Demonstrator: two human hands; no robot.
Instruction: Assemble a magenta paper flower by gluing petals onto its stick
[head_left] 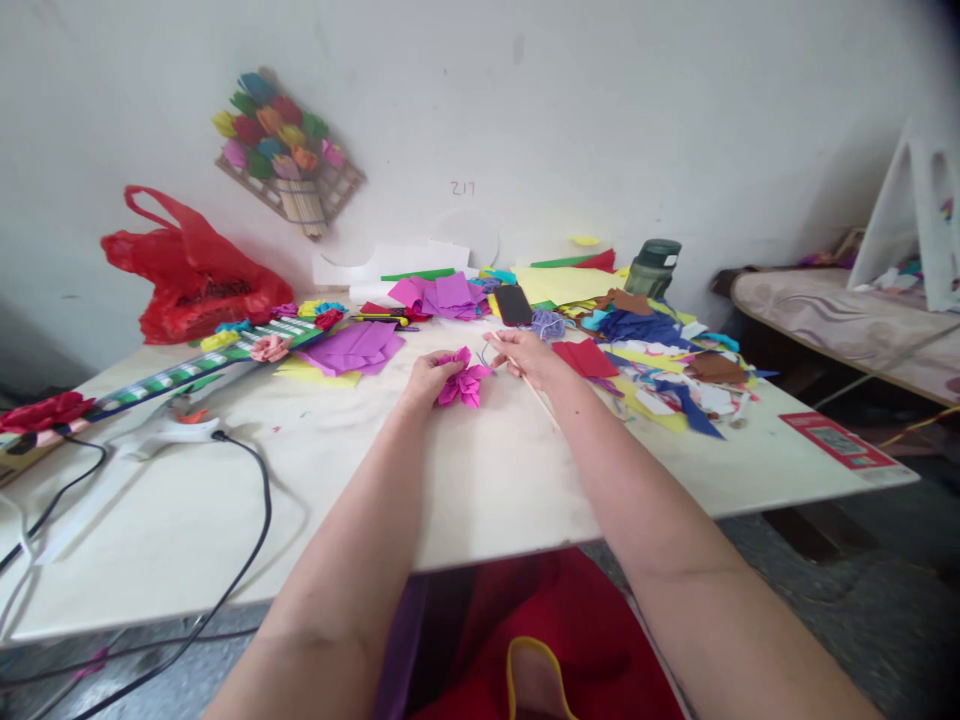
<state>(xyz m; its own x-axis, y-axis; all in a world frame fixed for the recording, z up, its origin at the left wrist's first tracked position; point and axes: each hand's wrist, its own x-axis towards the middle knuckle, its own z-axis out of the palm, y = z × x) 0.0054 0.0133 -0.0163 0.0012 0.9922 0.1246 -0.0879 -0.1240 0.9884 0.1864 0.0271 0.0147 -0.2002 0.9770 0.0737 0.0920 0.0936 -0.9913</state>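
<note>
At the far left, a white corded tool (180,430) lies on the table (502,490), with a red plastic bag (202,295) behind it by the wall. Next comes a stack of purple sheets (356,348). The left hand (430,379) pinches a magenta paper flower (469,385) over the table's middle. Beyond the flower lies a phone (513,306). Just beside the flower, the right hand (529,357) grasps a thin pale stick (541,405), slanted. Farther right I see heaped paper scraps (637,328), a green bottle (654,270) upright behind them.
</note>
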